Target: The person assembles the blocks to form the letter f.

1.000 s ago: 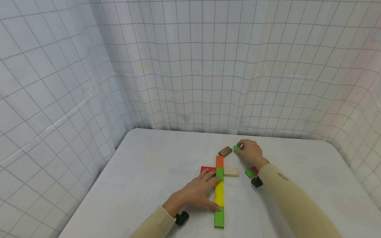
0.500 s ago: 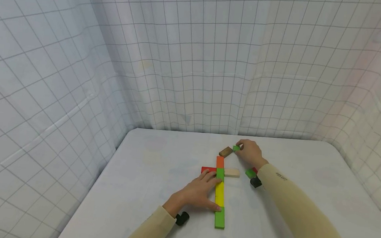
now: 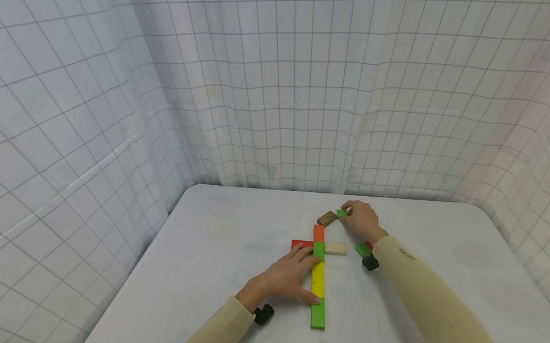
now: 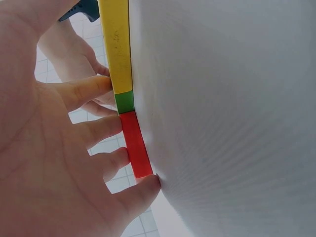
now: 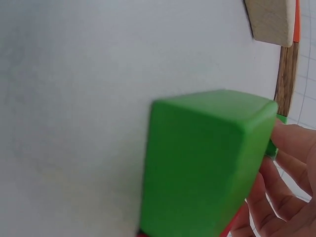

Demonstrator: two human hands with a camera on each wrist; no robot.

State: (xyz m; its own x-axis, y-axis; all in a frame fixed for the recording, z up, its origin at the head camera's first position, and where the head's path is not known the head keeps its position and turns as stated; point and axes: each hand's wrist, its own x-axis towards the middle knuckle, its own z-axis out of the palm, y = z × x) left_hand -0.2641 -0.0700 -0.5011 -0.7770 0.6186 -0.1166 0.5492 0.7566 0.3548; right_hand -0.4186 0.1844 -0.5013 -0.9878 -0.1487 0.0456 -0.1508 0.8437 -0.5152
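Observation:
In the head view, a line of flat blocks runs away from me: a green block (image 3: 318,316), a yellow block (image 3: 317,279), another green block (image 3: 319,250) and an orange block (image 3: 318,233). A red block (image 3: 300,244) and a pale wooden block (image 3: 336,248) branch off to left and right. My left hand (image 3: 282,276) rests along the line with spread fingers, touching its blocks. At the far end, a brown wooden block (image 3: 327,218) lies slanted. My right hand (image 3: 362,222) pinches a small green block (image 3: 341,213) at the brown block's right end.
Under my right forearm lie a loose green block (image 3: 362,250), large in the right wrist view, and a red block (image 3: 369,245), mostly hidden. They stand on a white table (image 3: 219,232). Gridded white curtains (image 3: 281,111) enclose its back and sides.

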